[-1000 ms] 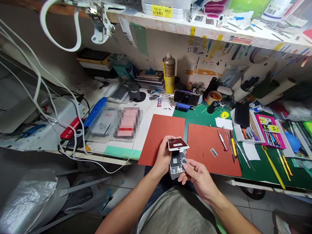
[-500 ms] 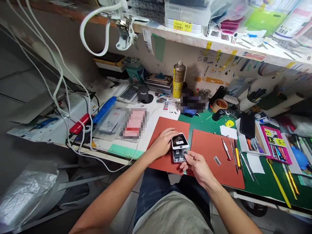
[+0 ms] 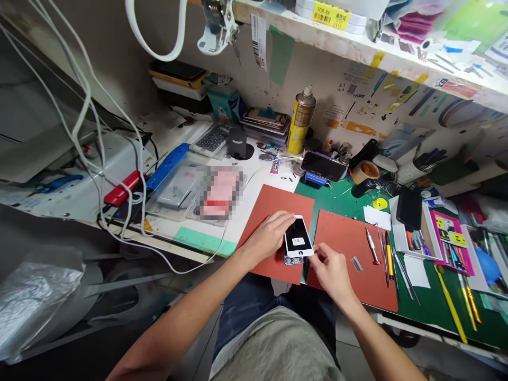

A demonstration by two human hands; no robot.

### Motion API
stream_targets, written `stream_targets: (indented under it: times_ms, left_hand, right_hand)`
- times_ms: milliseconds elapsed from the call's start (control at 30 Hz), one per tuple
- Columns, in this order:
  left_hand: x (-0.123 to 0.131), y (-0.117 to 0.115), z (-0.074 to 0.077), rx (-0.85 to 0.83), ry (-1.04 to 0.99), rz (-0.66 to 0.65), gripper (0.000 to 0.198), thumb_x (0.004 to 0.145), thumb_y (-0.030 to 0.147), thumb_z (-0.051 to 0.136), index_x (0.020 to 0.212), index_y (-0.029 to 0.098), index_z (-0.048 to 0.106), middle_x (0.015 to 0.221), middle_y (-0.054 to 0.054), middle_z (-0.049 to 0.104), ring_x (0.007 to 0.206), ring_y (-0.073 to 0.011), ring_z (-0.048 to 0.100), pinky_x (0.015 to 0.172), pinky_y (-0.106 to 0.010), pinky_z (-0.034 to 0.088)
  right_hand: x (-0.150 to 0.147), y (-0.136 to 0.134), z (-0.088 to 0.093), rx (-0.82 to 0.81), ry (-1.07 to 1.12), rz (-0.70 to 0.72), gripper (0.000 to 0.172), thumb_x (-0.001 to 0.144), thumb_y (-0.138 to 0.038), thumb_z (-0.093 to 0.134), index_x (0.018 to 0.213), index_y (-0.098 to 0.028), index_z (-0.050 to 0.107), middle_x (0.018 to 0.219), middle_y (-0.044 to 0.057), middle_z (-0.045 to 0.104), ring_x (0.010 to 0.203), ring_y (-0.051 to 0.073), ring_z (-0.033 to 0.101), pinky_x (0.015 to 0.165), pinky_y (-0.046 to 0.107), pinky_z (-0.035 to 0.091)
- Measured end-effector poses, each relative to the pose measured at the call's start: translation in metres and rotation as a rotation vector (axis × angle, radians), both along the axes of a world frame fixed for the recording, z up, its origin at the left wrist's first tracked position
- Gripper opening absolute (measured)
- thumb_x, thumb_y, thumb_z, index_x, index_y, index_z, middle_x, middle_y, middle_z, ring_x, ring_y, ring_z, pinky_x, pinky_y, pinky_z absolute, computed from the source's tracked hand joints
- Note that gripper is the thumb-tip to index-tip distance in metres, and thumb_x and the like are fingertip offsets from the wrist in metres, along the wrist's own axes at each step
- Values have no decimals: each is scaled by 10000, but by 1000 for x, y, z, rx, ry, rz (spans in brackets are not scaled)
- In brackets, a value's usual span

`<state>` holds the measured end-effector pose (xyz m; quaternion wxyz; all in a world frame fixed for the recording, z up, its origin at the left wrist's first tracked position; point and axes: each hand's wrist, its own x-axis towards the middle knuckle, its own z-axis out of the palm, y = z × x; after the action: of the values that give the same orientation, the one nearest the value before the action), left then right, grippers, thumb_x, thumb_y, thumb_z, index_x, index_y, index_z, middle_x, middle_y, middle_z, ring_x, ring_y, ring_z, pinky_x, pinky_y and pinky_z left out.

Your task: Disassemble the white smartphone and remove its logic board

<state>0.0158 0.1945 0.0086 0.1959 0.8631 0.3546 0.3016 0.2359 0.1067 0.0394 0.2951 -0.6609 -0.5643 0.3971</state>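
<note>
A white-framed phone screen with a small white label lies over an opened phone body, over the orange-red mats. Only the body's lower end shows past the screen, with metal parts visible. My left hand grips the screen's upper left edge, fingers bent over it. At the screen's lower right corner, my right hand pinches the edge between thumb and fingers. The screen hides most of the body's inside. Whether the two parts touch all along, I cannot tell.
On the right mat lies a small metal piece. Beside it are a screwdriver, tweezers and a yellow-handled tool. Another phone rests on a blue stand behind. White cables hang at left.
The screen has come down over the phone body, covering the inside that showed before. My right hand has moved from the body's lower right to the screen's corner. The view has shifted slightly.
</note>
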Motion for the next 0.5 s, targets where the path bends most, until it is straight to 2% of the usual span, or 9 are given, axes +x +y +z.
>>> stream_targets:
  times_ms: [100, 200, 300, 400, 500]
  left_hand:
    - [0, -2, 2, -3, 9, -7, 578, 938, -10, 471, 1480, 150, 590, 1447, -167, 678, 1416, -308, 586, 1173, -567, 547]
    - [0, -1, 6, -27, -3, -18, 537, 965, 17, 489, 1469, 172, 589, 1449, -149, 674, 1401, -304, 594, 1181, -569, 535]
    - [-1, 5, 13, -77, -22, -46, 459, 1004, 45, 477, 1419, 185, 612, 1372, -137, 708, 1326, -289, 633, 1133, -545, 561]
    - [-3, 13, 18, -135, -22, -50, 425, 991, 22, 481, 1347, 184, 647, 1267, -131, 729, 1228, -277, 668, 1044, -492, 596]
    - [-3, 18, 19, -177, -47, -27, 390, 981, 22, 516, 1286, 203, 679, 1197, -109, 728, 1150, -260, 687, 1005, -461, 601]
  right_hand:
    - [8, 15, 3, 217, -112, 175, 300, 1035, -419, 585, 925, -209, 769, 800, 56, 747, 655, 181, 635, 634, 286, 436]
    - [16, 32, 2, 357, -196, 314, 311, 1063, -353, 552, 951, -189, 791, 751, 39, 675, 652, 171, 601, 631, 274, 418]
    - [22, 49, -1, 474, -322, 388, 344, 1096, -347, 529, 927, -171, 772, 738, 21, 604, 639, 151, 558, 620, 254, 405]
    - [25, 65, -4, 568, -642, 498, 390, 1139, -292, 434, 958, -146, 747, 793, 41, 612, 658, 144, 553, 619, 249, 395]
    - [22, 77, -6, 583, -973, 653, 367, 1142, -211, 390, 1068, -121, 737, 845, 75, 659, 687, 158, 584, 588, 271, 354]
